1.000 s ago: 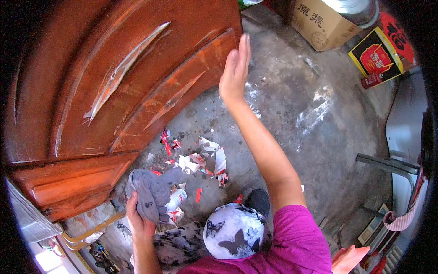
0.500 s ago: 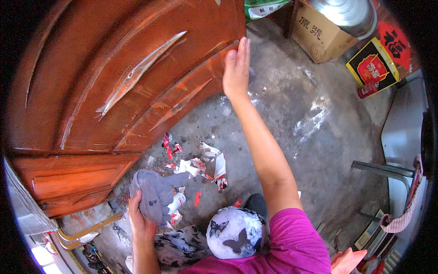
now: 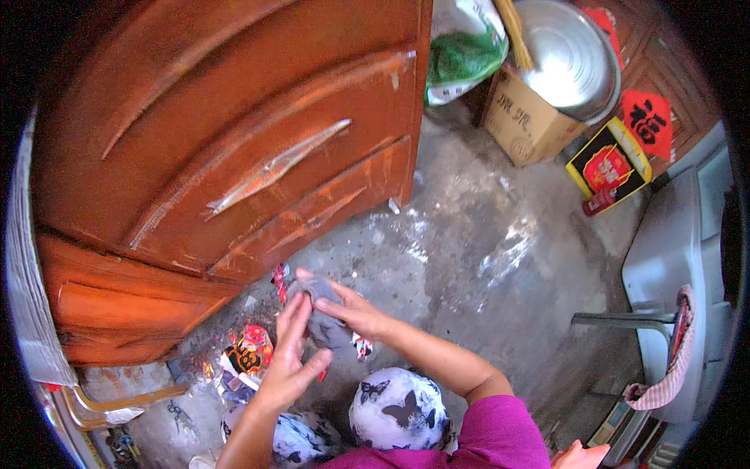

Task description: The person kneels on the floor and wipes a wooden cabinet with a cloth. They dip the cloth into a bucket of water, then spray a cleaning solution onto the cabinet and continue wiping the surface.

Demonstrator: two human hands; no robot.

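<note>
A bunched grey cloth (image 3: 330, 334) is between my two hands, in front of the lower part of a reddish-brown wooden door (image 3: 312, 86). My left hand (image 3: 293, 352) presses its fingers against the cloth's left side, with the thumb standing apart. From the other side, my right hand (image 3: 355, 314) has its fingers and thumb around the cloth's upper part. A long pale torn strip (image 3: 281, 166) runs slantwise across the door panel. Below the hands, red and white paper scraps (image 3: 362, 346) lie on the concrete floor, partly hidden by my hands.
A colourful crumpled paper (image 3: 250, 350) lies left of my left forearm. At the back are a cardboard box (image 3: 525, 117), a large metal basin (image 3: 566, 59) and a green-and-white sack (image 3: 465, 59). A black-and-yellow box (image 3: 613, 168) and a metal-framed seat (image 3: 625, 319) stand to the right.
My right hand has left the door's edge and come down to the cloth. My left hand has brought the cloth up and to the right. The view has shifted.
</note>
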